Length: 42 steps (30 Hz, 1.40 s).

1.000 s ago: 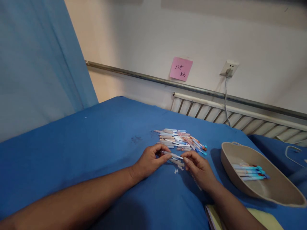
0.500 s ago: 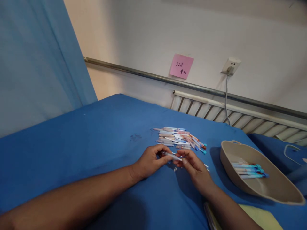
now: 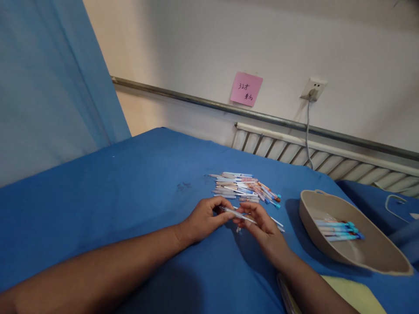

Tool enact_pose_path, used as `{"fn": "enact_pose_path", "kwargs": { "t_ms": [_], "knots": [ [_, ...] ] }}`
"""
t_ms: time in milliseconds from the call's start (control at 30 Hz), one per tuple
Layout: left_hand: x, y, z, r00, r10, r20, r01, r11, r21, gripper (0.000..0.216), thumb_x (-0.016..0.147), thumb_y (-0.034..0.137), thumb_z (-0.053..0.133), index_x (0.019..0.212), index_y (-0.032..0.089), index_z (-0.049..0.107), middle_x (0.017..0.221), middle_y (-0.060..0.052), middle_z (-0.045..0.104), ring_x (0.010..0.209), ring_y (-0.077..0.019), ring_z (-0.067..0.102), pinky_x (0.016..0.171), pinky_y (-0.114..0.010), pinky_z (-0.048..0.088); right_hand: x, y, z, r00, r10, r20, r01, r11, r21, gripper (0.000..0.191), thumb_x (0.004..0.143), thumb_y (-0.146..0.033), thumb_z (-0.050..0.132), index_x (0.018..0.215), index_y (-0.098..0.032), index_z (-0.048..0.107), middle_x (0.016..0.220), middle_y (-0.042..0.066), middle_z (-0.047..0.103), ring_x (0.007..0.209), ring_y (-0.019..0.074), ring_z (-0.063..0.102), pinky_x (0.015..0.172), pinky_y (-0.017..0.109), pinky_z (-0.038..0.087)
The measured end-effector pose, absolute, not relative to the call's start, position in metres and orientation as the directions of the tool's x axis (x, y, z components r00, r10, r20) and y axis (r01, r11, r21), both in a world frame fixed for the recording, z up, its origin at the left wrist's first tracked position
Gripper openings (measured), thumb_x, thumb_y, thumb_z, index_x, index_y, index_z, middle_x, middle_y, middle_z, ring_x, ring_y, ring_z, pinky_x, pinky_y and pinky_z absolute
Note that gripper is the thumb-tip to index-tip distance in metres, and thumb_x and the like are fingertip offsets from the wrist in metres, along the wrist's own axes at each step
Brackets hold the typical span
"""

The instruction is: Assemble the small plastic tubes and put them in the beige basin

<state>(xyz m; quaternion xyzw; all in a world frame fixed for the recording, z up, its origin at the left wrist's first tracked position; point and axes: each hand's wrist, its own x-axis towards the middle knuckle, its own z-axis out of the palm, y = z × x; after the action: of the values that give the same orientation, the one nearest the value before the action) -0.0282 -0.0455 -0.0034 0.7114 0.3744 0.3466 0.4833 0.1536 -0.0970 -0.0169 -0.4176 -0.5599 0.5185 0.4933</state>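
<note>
Between my two hands lies a slim pale pen, tilted a little down to the right. My left hand is closed round its left part, thumb and fingers pinching the barrel. The fingers of my right hand pinch the thin white right end, which looks like a refill; the fingertips partly hide it. Just beyond my hands is a pile of pens, with white, pink and blue barrels. Small white bits lie on the blue cloth below the pen. Thin white sticks show beside my right hand.
To the right stands a beige basket with several blue-capped pens inside. A yellowish pad lies under my right forearm. Behind the blue-covered surface are a radiator, a metal rail and a plugged-in socket.
My right hand has shifted slightly along the pen, and more of the thin white end now shows between my hands. My left hand keeps its hold on the barrel.
</note>
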Motion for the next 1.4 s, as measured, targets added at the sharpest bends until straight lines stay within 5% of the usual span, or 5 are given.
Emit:
{"fn": "enact_pose_path", "kwargs": {
  "t_ms": [600,800,900,1100,1400],
  "knots": [
    [-0.027,-0.048,0.0,0.709,0.705,0.015,0.258,-0.279,0.925,0.023,0.083,0.036,0.054,0.091,0.018,0.066,0.076,0.001,0.062,0.07,-0.0128,0.053,0.064,-0.021,0.041,0.164,-0.093,0.009,-0.122,0.96,0.251,-0.216,0.221,-0.951,0.06,0.083,-0.07,0.027,0.116,-0.024,0.049,0.13,0.013,0.05,0.117,0.0285,0.05,0.092,0.045,0.042],
    [-0.026,-0.037,-0.01,0.628,0.776,-0.051,0.164,-0.068,0.984,0.023,0.079,0.037,0.059,0.089,0.017,0.063,0.08,-0.001,0.064,0.073,-0.0133,0.056,0.07,-0.025,0.045,0.195,-0.074,0.014,0.189,0.959,0.211,0.075,0.201,-0.977,0.039,0.078,-0.053,0.056,0.093,-0.018,0.057,0.093,0.008,0.065,0.074,0.0171,0.06,0.066,0.029,0.047],
    [-0.026,-0.032,-0.013,0.588,0.806,-0.067,0.147,-0.025,0.989,0.023,0.077,0.036,0.062,0.089,0.016,0.063,0.08,-0.002,0.065,0.071,-0.0127,0.057,0.07,-0.025,0.045,0.216,-0.07,0.01,0.02,0.999,0.042,0.288,0.034,-0.957,0.026,0.077,-0.043,0.058,0.073,-0.017,0.056,0.062,0.0,0.06,0.049,0.0106,0.049,0.05,0.022,0.039],
    [-0.025,-0.031,-0.008,0.54,0.837,-0.088,0.128,0.023,0.992,0.026,0.072,0.037,0.066,0.087,0.015,0.063,0.076,-0.002,0.064,0.067,-0.0121,0.056,0.066,-0.024,0.045,0.217,-0.088,0.016,-0.195,0.975,-0.104,0.88,0.127,-0.458,0.014,0.075,-0.031,0.06,0.067,-0.019,0.062,0.059,0.002,0.064,0.053,0.0144,0.054,0.047,0.023,0.03],
    [-0.025,-0.029,-0.011,0.523,0.844,-0.116,0.121,0.061,0.991,0.028,0.071,0.038,0.067,0.087,0.016,0.062,0.077,-0.002,0.065,0.066,-0.0118,0.056,0.066,-0.025,0.045,0.191,-0.099,0.015,-0.248,0.965,-0.079,0.964,0.238,-0.122,0.017,0.079,-0.019,0.054,0.095,-0.015,0.059,0.089,0.013,0.069,0.075,0.0236,0.064,0.059,0.028,0.037]
  ]
}}
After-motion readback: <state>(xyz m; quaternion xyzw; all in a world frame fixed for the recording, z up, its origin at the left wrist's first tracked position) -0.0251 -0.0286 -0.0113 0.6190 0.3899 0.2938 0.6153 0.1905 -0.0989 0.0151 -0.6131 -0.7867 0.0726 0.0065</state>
